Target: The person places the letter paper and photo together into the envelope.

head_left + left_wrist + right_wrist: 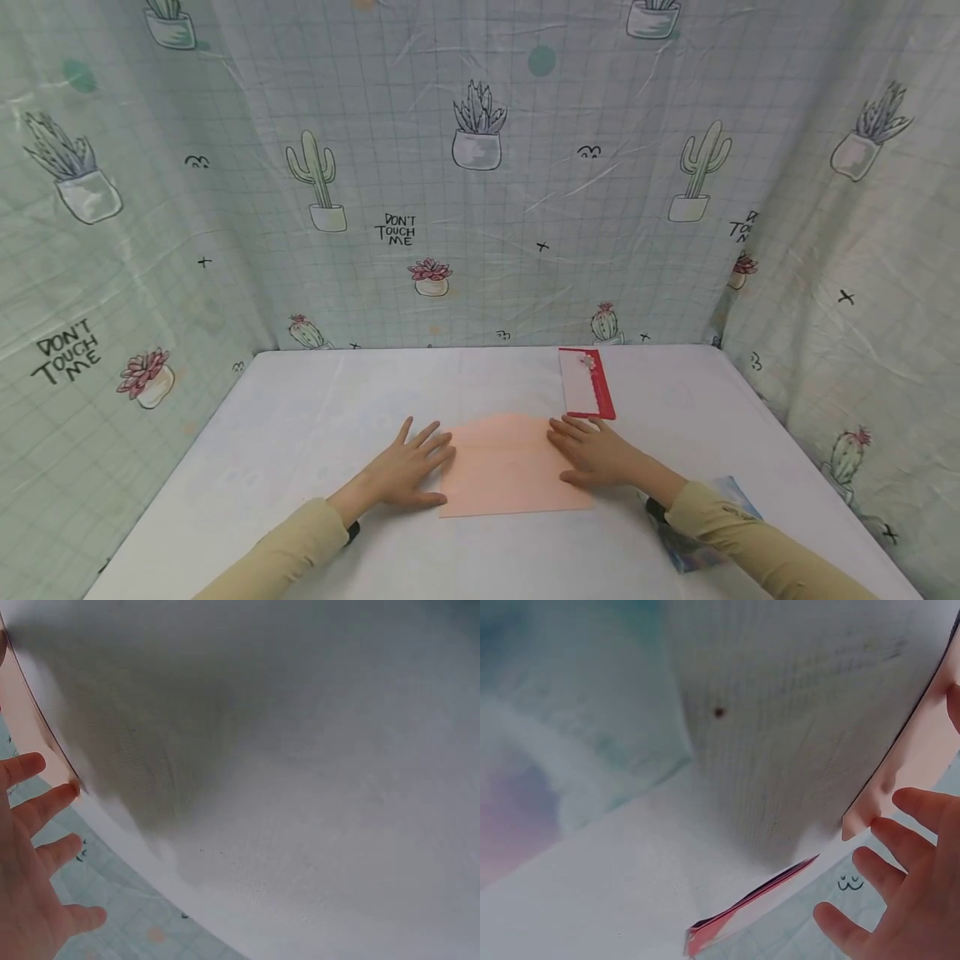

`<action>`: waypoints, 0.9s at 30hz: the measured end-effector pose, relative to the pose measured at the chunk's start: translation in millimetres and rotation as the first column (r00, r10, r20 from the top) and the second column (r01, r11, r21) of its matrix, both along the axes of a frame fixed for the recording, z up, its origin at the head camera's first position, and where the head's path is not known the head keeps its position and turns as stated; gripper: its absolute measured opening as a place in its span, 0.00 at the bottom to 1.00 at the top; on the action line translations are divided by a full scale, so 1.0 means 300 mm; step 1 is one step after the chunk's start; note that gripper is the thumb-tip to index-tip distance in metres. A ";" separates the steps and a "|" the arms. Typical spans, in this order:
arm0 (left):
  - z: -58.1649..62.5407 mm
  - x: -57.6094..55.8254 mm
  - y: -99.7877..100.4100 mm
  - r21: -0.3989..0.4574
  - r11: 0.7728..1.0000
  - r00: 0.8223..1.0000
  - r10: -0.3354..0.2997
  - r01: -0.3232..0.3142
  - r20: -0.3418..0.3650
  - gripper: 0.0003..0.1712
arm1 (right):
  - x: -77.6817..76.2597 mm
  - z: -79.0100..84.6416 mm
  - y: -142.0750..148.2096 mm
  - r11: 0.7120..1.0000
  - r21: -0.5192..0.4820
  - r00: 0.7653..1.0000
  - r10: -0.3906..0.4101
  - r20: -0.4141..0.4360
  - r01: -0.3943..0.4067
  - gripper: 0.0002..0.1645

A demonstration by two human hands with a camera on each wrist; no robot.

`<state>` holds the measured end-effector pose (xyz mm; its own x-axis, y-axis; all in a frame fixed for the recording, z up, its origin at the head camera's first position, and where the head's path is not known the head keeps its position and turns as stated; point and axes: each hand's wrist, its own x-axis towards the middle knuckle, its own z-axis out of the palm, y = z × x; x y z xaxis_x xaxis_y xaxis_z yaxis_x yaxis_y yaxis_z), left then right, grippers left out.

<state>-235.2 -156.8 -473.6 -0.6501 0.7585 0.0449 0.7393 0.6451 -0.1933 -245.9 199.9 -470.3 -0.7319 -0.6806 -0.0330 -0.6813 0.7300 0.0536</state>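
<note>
A peach envelope (510, 479) lies flat on the white table, its rounded flap raised at the far side. At its left edge, my left hand (408, 468) rests with spread fingers, the fingertips touching the paper. My right hand (596, 454) lies over the right edge, fingers straight and apart. In the left wrist view, the left hand (34, 847) shows spread fingers beside a strip of the envelope (26, 720). The right wrist view has the right hand (919, 881) with fingertips at the envelope's corner (911, 754).
A red and white card (581, 383) with a small flower decoration lies behind the right hand. Under the right forearm is a bluish, multicoloured flat item (686, 554), partly hidden by the sleeve. A cactus-print cloth (480, 208) surrounds the table (330, 417) at the back and sides.
</note>
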 end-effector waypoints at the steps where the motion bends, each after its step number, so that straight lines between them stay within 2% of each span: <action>1: -0.004 -0.002 -0.001 0.000 1.000 1.000 0.002 -0.002 -0.004 0.42 | -0.001 0.000 -0.001 1.000 0.002 1.000 0.000 0.003 0.000 0.42; 6: -0.018 -0.006 -0.004 0.005 1.000 1.000 0.010 -0.010 -0.011 0.44 | -0.002 0.001 -0.002 1.000 0.002 1.000 -0.009 0.026 0.009 0.42; 13: -0.012 0.001 -0.006 -0.015 0.999 0.998 0.053 -0.052 0.025 0.45 | -0.022 -0.010 0.001 1.000 -0.003 0.997 -0.031 0.069 0.031 0.43; 27: -0.013 0.009 -0.001 -0.004 0.997 0.997 0.076 -0.076 0.034 0.45 | -0.035 -0.009 0.000 0.998 0.000 0.991 -0.067 0.115 0.068 0.44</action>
